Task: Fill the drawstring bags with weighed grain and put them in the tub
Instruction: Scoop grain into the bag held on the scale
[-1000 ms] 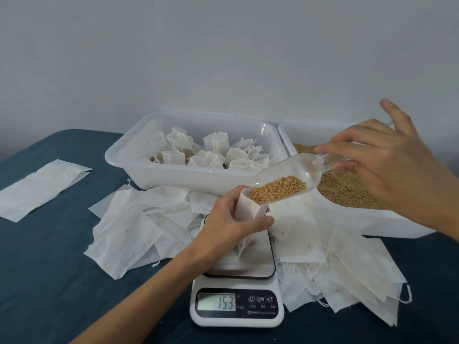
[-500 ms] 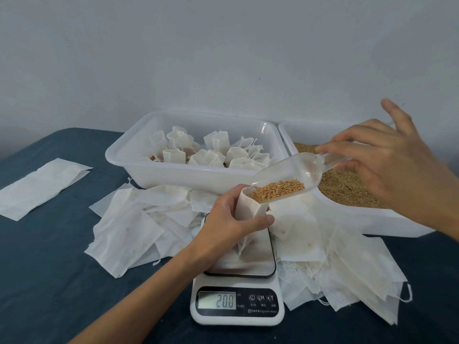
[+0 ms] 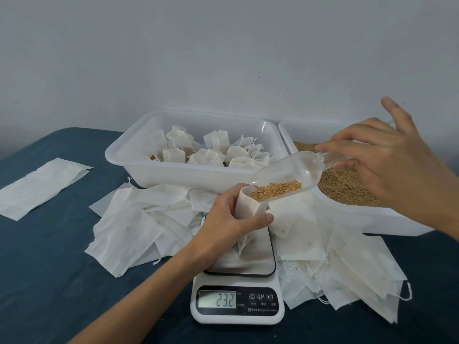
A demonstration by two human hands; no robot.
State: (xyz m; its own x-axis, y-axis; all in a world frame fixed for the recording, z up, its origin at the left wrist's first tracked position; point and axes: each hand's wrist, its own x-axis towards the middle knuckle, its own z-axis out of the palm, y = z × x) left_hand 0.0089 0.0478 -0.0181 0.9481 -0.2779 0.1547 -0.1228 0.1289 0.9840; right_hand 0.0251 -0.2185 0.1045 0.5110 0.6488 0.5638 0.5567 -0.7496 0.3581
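Less grain (image 3: 277, 189) in scoop (image 3: 288, 175), scale (image 3: 238, 304) reading higher — dark blue tabletop (image 3: 49, 269), pale wall.

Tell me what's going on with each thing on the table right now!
left hand: grips the bag
bag: open, upright on the scale
right hand: pinches the scoop handle
scoop: tilted, grain at its lip
scale: on, reads 23.2
left tub: holds filled bags
right tub: holds loose grain
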